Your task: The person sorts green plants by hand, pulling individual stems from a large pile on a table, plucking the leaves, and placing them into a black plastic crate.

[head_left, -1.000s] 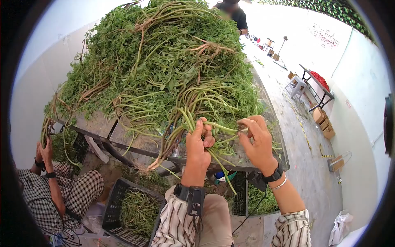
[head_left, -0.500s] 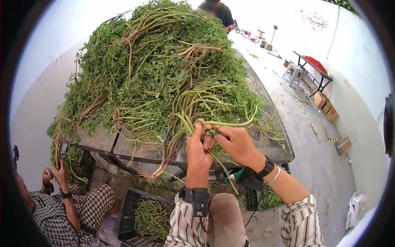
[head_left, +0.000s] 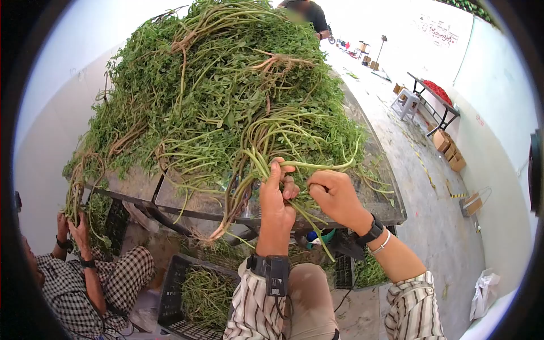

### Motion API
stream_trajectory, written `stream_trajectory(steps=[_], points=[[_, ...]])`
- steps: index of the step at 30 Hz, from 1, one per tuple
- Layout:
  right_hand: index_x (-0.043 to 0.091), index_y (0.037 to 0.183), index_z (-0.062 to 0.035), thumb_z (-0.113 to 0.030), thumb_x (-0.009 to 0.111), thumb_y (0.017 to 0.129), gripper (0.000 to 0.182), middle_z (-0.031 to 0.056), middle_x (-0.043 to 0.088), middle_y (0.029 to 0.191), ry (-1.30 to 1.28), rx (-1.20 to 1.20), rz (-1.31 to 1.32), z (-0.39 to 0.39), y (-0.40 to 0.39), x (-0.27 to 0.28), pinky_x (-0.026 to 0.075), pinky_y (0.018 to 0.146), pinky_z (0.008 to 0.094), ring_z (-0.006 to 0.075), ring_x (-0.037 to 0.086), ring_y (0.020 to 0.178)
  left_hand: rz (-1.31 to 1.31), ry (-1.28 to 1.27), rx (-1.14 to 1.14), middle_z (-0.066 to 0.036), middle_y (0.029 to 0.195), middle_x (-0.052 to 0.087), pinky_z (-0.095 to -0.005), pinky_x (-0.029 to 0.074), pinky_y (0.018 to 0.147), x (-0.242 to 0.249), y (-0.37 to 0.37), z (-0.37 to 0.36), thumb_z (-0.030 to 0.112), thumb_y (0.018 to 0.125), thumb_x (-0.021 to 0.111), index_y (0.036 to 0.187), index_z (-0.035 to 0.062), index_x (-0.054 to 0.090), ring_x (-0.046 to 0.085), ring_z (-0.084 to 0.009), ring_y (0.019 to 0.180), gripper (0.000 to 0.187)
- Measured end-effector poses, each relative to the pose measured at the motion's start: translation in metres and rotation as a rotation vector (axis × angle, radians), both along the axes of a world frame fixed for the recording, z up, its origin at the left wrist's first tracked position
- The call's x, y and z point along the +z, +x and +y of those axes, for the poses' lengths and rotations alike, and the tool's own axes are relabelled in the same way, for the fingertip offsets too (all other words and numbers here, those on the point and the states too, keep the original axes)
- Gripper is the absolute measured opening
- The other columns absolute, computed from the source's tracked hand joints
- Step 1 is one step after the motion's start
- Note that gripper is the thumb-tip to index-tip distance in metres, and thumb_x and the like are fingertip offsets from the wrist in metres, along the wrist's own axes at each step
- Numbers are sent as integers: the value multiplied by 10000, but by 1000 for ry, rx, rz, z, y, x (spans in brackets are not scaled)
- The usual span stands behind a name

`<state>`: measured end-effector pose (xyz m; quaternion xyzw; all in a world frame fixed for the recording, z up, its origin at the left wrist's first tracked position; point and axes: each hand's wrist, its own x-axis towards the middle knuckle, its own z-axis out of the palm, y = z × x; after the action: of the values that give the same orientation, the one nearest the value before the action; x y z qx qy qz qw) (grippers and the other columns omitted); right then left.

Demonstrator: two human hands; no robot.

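My left hand [head_left: 276, 204] is closed around several green plant stems [head_left: 307, 211] at the table's front edge. The stems stick out above the thumb and hang below the palm. Just to the right, my right hand [head_left: 338, 198] has its fingers curled into a loose fist, apart from the left; whatever is in them is hidden. Behind both hands rises a big heap of leafy green plants [head_left: 221, 96], some with pale roots [head_left: 281, 60] showing. A rooted bunch [head_left: 232, 207] hangs over the table edge left of my left hand.
The heap rests on a dark table [head_left: 377, 211]. Below stands a black crate [head_left: 170, 306] of cut stems, with another crate [head_left: 344, 272] of greens at right. A co-worker in checked clothes [head_left: 85, 283] handles plants at left; another person [head_left: 311, 14] is behind the heap.
My right hand has moved a little away from my left, to the right and down. My left hand keeps its hold on the stems. The co-worker's hands at left have come together on a plant.
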<state>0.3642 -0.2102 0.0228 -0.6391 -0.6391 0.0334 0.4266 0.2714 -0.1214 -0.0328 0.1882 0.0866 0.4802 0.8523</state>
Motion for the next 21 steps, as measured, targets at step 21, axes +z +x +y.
stream_trajectory(steps=[21], points=[[623,927,21,-155,544,756,258,66,579,678,-533,204,184,30,40,39,431,570,282,123,494,586,30,-43,4,23,717,493,-237,285,520,9,-1,-9,286,945,445,948,109,514,306,-59,480,190]])
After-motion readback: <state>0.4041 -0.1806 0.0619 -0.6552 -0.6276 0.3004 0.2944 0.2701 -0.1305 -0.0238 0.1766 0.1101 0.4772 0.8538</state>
